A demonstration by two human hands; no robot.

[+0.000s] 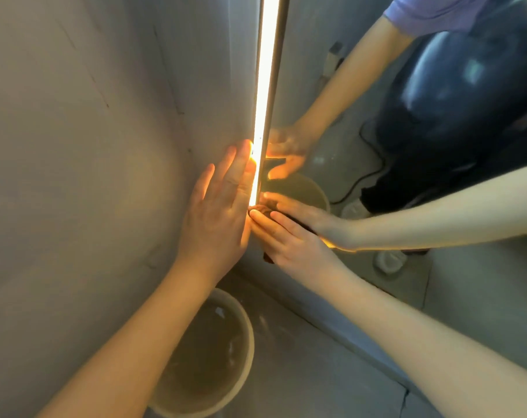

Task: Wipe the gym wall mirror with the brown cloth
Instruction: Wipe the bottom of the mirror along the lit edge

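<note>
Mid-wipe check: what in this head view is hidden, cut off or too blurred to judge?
In the head view:
brown cloth, mostly hidden under the right hand; only dark bits show.
mirror, cut off by top and right edges; blur hides smears.
left hand, fingertips washed out by light strip glare.
bucket, partly behind the left forearm; contents blurred.

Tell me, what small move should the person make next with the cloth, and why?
Probably slide the right hand with the brown cloth rightward across the mirror: the cloth is pressed at the mirror's left edge beside the light strip, so the glass left to wipe lies that way.
</note>
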